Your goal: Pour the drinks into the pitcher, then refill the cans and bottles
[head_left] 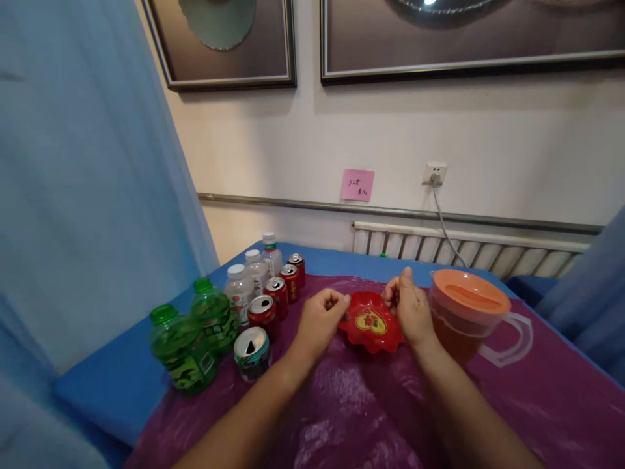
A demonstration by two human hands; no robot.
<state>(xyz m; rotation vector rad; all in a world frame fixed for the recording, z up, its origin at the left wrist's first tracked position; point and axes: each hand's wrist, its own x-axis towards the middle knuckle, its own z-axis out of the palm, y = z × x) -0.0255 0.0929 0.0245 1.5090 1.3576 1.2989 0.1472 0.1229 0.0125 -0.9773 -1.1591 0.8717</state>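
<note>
A red scalloped plastic dish (374, 340) with a yellow printed centre lies on the purple sheet in front of me. My left hand (319, 319) is at its left rim, fingers curled in toward the thumb. At the right rim, my right hand (411, 307) has its fingers folded and the thumb pointing up. Whatever either hand may grip is hidden or too small to make out. Just right of my right hand stands a clear pitcher (454, 335) of amber-brown liquid, with an orange lid (471, 292) and its handle to the right.
Left of my arms stand a teal can (252, 355), several red cans (277, 296), white-capped bottles (239, 296) and two green bottles (183, 352). The purple sheet (332, 423) covers much of the blue table (117, 365). Behind are a radiator (410, 244) and a plugged-in cord (442, 218).
</note>
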